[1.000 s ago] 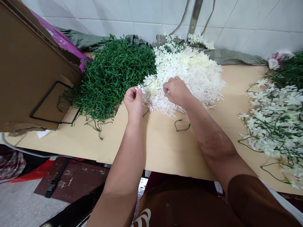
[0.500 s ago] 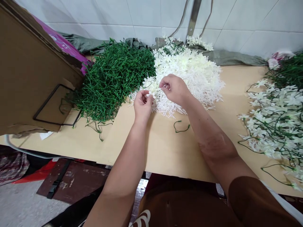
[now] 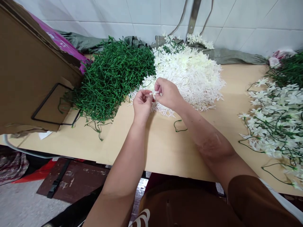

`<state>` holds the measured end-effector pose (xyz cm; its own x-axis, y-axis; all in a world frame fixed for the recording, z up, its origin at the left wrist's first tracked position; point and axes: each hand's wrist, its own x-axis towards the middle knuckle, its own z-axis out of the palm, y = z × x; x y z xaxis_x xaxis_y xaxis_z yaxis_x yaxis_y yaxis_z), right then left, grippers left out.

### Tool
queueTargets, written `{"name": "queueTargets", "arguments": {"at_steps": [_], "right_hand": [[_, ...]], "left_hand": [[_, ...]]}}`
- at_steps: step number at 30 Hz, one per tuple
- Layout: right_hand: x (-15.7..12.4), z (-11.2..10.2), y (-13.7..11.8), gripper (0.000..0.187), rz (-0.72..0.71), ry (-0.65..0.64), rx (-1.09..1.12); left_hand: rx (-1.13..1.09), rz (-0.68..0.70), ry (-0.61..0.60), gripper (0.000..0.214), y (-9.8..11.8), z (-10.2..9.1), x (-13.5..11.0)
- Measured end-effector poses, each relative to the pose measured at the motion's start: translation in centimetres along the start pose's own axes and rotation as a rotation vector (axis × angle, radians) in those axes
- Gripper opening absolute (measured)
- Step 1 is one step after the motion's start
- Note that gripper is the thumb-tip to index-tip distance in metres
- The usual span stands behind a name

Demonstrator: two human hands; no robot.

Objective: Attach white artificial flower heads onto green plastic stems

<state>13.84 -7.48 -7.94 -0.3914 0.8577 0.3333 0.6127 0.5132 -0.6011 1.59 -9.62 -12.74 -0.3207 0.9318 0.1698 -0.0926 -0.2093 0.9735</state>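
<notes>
My left hand (image 3: 142, 102) pinches a small white artificial flower (image 3: 154, 94) between thumb and fingertips. Close against it on the right, my right hand (image 3: 167, 94) has its thumb and fingers closed at the same flower; whether it grips a petal or another small piece is hidden. Both hands hover at the front left edge of a heap of white artificial flowers (image 3: 196, 75). Left of that lies a big pile of green plastic stems (image 3: 118, 75). One loose green stem (image 3: 180, 130) rests on the table just in front of my right wrist.
A cardboard box (image 3: 30, 72) with a black wire frame (image 3: 47, 101) stands at the left. White flowers on green stems (image 3: 276, 123) cover the table's (image 3: 165, 151) right end. Grey-green cloth (image 3: 234, 56) runs along the tiled wall (image 3: 146, 12) behind.
My right hand has moved left and slightly down, from above the white heap to the flower in my left hand. The left hand has barely shifted.
</notes>
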Motion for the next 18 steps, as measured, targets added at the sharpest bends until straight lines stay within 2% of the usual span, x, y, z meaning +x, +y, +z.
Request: {"name": "queueTargets", "arguments": {"at_steps": [6,11,18], "right_hand": [[0.1,0.7,0.4,0.024,-0.033,0.058,-0.05],[0.1,0.9,0.2,0.024,-0.043,0.047,-0.114],[0.0,1.0,0.5,0.026,-0.069,0.04,-0.014]], "left_hand": [[0.02,0.064,-0.011,0.018,-0.6,-0.1,0.2],[0.126,0.183,-0.02,0.019,-1.3,-0.5,0.3],[0.235,0.292,-0.051,0.026,-1.2,-1.0,0.0]]}}
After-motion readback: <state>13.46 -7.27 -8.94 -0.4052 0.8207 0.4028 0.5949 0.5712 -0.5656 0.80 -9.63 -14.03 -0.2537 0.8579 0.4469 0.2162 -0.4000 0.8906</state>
